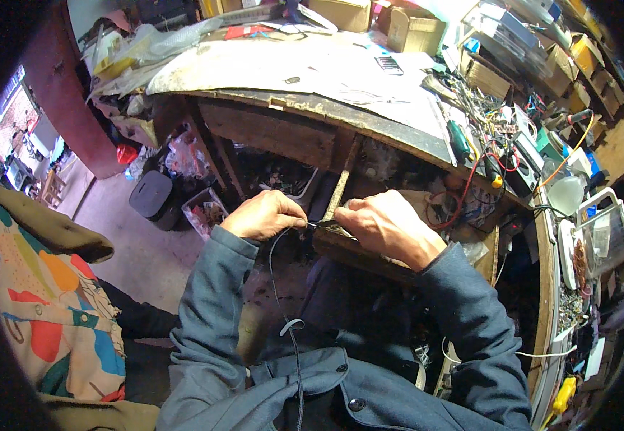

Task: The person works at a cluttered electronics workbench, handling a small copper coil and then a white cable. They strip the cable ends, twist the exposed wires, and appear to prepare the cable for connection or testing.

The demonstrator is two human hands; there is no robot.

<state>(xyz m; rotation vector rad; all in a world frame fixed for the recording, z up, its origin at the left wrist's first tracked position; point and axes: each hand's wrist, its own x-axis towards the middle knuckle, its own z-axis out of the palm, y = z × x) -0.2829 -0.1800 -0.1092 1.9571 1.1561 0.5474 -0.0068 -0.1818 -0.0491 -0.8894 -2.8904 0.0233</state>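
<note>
In front of the open desk drawer, my left hand (269, 215) pinches a thin dark cable (275, 276) close to its end. The cable hangs from my fingers, passes through a small pale tie (292, 327) and runs down over my jacket. My right hand (391, 226) is closed just to the right of the left one, fingers curled. A small dark, thin piece (324, 224) shows at its fingertips and meets the cable's end; most of it is hidden by my fingers, so its kind is unclear.
Beyond my hands stands a worn wooden desk (254, 72) with a pale sheet on top. Wires, tools and boxes crowd its right side, including a green-handled screwdriver (459, 140). On the floor at left is a dark bin (151, 195). A person in a patterned garment (61, 316) is close at my left.
</note>
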